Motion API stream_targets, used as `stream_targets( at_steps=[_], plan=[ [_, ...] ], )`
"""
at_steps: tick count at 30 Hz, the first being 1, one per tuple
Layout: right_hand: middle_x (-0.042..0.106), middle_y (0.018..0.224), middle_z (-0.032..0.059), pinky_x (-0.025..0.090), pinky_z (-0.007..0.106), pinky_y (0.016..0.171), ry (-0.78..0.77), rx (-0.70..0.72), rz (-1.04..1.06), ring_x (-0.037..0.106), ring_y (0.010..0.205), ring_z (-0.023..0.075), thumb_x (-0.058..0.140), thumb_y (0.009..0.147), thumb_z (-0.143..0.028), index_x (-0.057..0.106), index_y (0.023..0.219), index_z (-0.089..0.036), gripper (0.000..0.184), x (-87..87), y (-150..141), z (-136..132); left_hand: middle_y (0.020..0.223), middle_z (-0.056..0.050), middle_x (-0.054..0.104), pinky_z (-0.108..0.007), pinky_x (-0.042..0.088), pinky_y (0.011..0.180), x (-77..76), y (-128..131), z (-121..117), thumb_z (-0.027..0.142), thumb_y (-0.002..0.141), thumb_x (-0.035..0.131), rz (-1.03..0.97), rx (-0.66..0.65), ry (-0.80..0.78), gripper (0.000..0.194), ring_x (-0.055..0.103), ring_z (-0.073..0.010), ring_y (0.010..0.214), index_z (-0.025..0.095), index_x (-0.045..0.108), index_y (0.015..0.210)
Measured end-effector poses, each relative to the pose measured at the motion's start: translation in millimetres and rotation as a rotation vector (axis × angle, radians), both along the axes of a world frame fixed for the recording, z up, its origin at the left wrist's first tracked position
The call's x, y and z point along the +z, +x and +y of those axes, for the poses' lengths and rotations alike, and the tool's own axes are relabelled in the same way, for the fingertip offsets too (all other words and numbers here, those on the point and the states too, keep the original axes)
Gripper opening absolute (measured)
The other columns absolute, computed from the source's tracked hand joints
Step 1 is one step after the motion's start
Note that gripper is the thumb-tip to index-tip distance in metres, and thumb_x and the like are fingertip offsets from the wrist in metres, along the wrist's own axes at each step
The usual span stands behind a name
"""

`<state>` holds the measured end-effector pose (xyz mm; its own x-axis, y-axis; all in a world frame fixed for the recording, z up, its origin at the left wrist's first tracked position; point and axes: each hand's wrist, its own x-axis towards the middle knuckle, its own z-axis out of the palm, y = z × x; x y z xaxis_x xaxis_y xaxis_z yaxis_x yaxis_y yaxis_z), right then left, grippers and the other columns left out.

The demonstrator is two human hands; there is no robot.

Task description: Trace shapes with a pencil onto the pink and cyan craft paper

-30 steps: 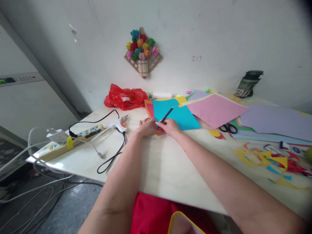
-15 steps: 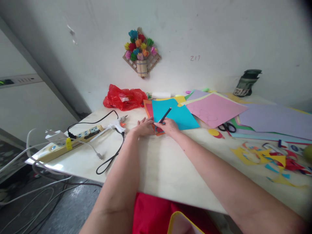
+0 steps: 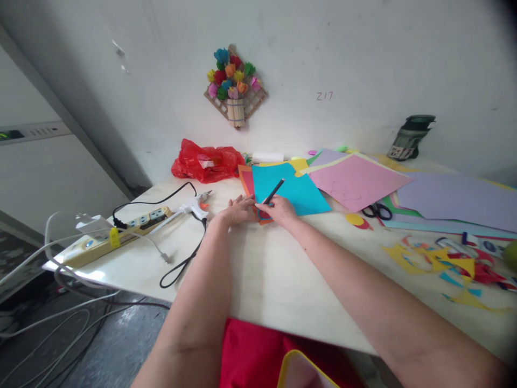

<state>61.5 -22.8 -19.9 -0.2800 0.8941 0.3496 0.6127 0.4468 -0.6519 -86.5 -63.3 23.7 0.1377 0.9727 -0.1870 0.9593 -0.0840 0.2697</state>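
Note:
My right hand (image 3: 283, 211) is closed around a dark pen (image 3: 275, 190), whose lower end points down at the paper's left side. Beneath it lies a blue sheet of paper (image 3: 301, 194) with a notch cut from its upper right edge. Orange and red sheets (image 3: 247, 179) stick out at the blue sheet's left. My left hand (image 3: 240, 210) rests with fingers stretched out at the left edge of these sheets, close to the pen's tip. The tip and whatever small piece lies between the hands are mostly hidden by my fingers.
On the left are a glue gun (image 3: 194, 207) and a power strip (image 3: 121, 237) with cables. A red plastic bag (image 3: 208, 161) sits at the back. To the right lie a pink sheet (image 3: 357, 180), scissors (image 3: 377, 211), paper scraps (image 3: 436, 261) and a dark bottle (image 3: 411, 137).
Almost nothing differs. Both hands and the pen keep nearly the same place on the paper, and the view has shifted very slightly.

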Motion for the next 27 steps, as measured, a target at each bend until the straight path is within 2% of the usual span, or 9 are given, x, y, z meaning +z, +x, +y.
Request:
stream_targets(
  at_steps=[12,22,27],
  plan=[
    [0.065,0.089,0.003,0.041,0.02,0.06,0.0,0.006,0.006,0.059,0.074,0.0123,0.053,0.071,-0.051,0.067,0.075,-0.023,0.032,-0.7,1,0,0.144,0.004,0.016,-0.047,0.004,0.104,1.9,1,-1,0.047,0.067,0.052,0.019,-0.006,-0.011,0.065,0.005,-0.0226,0.132,0.035,0.031,0.127],
    [0.064,0.087,0.0031,0.04,0.02,0.058,-0.007,0.025,0.015,0.058,0.071,0.012,0.052,0.07,-0.055,0.067,0.074,-0.022,0.036,-1.3,0,1,0.143,0.004,0.018,-0.048,0.004,0.104,-6.7,-5,7,0.049,0.065,0.053,0.008,-0.025,0.009,0.067,0.005,-0.0228,0.132,0.032,0.034,0.126],
    [0.064,0.085,0.0032,0.04,0.02,0.057,-0.001,0.025,0.017,0.057,0.07,0.0118,0.053,0.069,-0.054,0.067,0.073,-0.022,0.036,-1.2,1,1,0.143,0.006,0.018,-0.049,0.004,0.103,-7.7,-7,8,0.051,0.064,0.053,-0.009,-0.05,0.022,0.065,0.004,-0.0246,0.131,0.035,0.035,0.125]
  ],
)
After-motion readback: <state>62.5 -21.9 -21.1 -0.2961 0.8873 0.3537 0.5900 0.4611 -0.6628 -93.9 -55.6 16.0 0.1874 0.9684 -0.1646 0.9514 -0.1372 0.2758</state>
